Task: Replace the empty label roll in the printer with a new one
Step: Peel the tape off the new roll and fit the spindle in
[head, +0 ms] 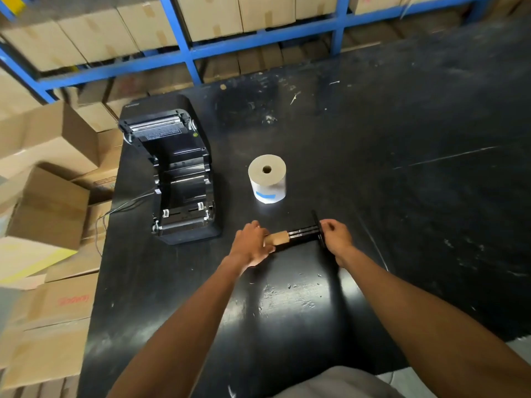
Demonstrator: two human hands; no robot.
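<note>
head view, only one i get. bench [402, 196] is black and scuffed, cardboard boxes [43, 196] stacked off its left edge, blue shelving [258, 38] with more boxes behind. printer [175, 179] sits at the left of the bench with its lid swung open toward the back, roll bay showing and no roll in it that i can see. new label roll [267, 178] stands on end just right of the printer, hole up, blue strip on its side, nothing touching it. nearer me both hands work one spindle [304, 234] held level just above or on the bench, can't tell which. left hand [251, 244] has fingers wrapped shut around the brown empty core [280, 238] at the spindle's left end. right hand [336, 238] has fingers pinched closed on the black flange at the right end. bare black shaft shows between core and flange. both forearms reach in from the bottom edge.
</note>
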